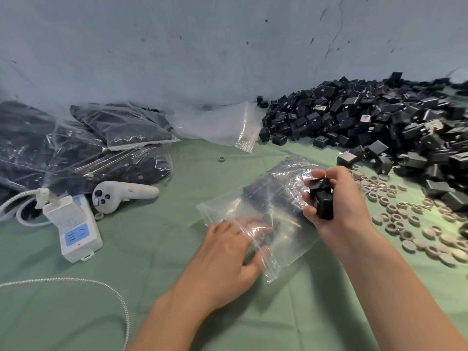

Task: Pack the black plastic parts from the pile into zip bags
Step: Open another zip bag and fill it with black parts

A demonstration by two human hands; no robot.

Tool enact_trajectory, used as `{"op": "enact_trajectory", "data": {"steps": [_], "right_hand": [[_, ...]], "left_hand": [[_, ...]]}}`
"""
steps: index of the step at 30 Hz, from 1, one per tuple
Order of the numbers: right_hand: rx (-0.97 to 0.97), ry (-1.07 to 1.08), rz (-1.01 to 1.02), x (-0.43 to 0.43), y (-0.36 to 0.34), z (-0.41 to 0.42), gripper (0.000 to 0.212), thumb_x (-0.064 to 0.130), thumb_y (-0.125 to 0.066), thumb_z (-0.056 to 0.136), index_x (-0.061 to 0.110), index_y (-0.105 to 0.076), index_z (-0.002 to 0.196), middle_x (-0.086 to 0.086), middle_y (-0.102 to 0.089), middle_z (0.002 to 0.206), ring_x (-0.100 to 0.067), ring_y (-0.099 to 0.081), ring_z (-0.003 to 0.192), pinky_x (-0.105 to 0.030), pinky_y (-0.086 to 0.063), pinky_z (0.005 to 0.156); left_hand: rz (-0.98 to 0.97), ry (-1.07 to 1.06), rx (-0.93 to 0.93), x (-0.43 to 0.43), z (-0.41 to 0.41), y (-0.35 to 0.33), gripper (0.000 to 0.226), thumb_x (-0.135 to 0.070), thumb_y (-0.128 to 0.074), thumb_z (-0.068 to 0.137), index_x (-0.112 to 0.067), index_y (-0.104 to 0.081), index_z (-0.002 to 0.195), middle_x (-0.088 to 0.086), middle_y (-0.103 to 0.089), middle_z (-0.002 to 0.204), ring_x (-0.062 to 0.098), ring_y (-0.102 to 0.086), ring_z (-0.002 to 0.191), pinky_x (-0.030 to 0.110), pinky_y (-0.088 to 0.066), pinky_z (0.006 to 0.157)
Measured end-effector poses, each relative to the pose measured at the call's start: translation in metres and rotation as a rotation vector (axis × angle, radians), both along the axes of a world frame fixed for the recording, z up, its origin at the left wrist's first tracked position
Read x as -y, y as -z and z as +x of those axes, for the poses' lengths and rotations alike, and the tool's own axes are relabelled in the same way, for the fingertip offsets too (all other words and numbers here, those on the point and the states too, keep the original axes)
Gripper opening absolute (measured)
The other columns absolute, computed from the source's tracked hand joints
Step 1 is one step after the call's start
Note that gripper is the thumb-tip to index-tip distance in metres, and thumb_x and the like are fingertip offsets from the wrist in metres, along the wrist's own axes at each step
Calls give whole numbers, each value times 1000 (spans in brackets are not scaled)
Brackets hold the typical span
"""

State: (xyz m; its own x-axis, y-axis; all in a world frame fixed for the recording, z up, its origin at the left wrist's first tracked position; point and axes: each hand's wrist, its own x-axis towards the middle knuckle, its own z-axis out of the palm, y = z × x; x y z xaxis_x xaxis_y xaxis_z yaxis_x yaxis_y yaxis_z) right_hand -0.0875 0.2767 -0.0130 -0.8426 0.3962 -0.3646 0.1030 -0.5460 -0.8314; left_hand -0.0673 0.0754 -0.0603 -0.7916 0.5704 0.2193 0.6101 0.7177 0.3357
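Green cloth covers the counter (197, 178), which runs back to a scuffed blue-grey wall (202, 46). Near the middle lies a clear zip bag (255, 211), its mouth turned toward the viewer, with dark shapes showing through the plastic at its far end. The person's left hand (228, 252) holds the bag at its mouth: the fingers are slipped inside and show through the film, while the thumb presses the plastic from outside, pinching the edge. The right hand (339, 198) hovers over the bag's right side, with fingers curled tightly around a few black parts (321, 198) that are small and box-shaped. Filling the far right of the counter, a large pile of black plastic parts (367, 117) slopes up against the wall. In front of the pile, many small round grey caps (417, 224) are scattered to the right of the right forearm. At the far left, several filled bags (101, 148) packed with dark parts are heaped on one another. Between them and the pile lies a stack of empty clear bags (222, 125). Just in front of the filled bags, a white handheld controller (119, 195) rests beside a white power strip (76, 229) showing a small red light. A braided cable (101, 283) curves across the near left of the cloth.
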Motion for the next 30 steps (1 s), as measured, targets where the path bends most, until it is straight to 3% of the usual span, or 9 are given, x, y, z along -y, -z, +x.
{"op": "enact_trajectory", "data": {"steps": [4,7,14,18,22,26,28,30], "right_hand": [[-15,2,-49,-4,2,0,15,23,-51,86,14,-61,92,-4,-58,80,-16,-50,59,-21,-34,38],[-43,8,-108,-8,3,1,15,19,-50,85,13,-59,96,-6,-55,81,-16,-49,58,-21,-33,38],[5,8,-80,-17,3,2,4,18,-58,88,15,-57,91,-6,-53,83,-17,-51,62,-20,-33,36],[19,-34,-23,-16,3,2,10,23,-62,91,16,-56,85,-5,-57,78,-15,-52,57,-21,-33,34],[-17,-112,151,-8,2,8,20,36,-64,93,16,-60,92,-6,-65,87,-10,-53,49,-21,-33,35],[-98,-173,417,2,1,17,37,52,-63,92,16,-64,102,-5,-73,97,-8,-56,52,-23,-38,40],[-169,-191,589,10,2,22,40,59,-61,89,21,-65,100,3,-74,88,-4,-57,55,-20,-40,45],[-245,-220,710,21,1,28,40,63,-60,85,24,-66,93,10,-71,75,1,-56,56,-15,-40,49]], "left_hand": [[54,-2,39,-17,-10,3,39,-49,-46,98,-40,-49,136,-27,-28,153,-1,-24,135,16,-15,112],[69,-31,84,-27,-17,5,43,-49,-45,97,-43,-46,139,-18,-21,154,7,-27,138,28,-26,118],[-58,-124,-31,-32,-27,4,46,-50,-39,100,-43,-38,145,-7,-38,122,12,-35,112,26,-28,102],[25,-187,79,-29,-23,6,45,-51,-38,99,-35,-43,141,-7,-43,124,14,-40,116,30,-33,107],[86,-223,61,-18,-18,-6,27,-29,-47,100,-22,-63,120,0,-54,121,23,-51,112,39,-40,101],[327,-647,-47,-2,-12,-20,19,-24,-48,94,-21,-65,88,0,-68,97,25,-60,87,37,-47,76],[554,-706,-130,6,-5,-26,21,-27,-45,96,-26,-66,89,-5,-69,89,18,-59,75,34,-44,69],[673,-555,-179,5,8,-34,21,-32,-44,98,-31,-65,99,-12,-66,84,7,-59,70,26,-44,66]]}}
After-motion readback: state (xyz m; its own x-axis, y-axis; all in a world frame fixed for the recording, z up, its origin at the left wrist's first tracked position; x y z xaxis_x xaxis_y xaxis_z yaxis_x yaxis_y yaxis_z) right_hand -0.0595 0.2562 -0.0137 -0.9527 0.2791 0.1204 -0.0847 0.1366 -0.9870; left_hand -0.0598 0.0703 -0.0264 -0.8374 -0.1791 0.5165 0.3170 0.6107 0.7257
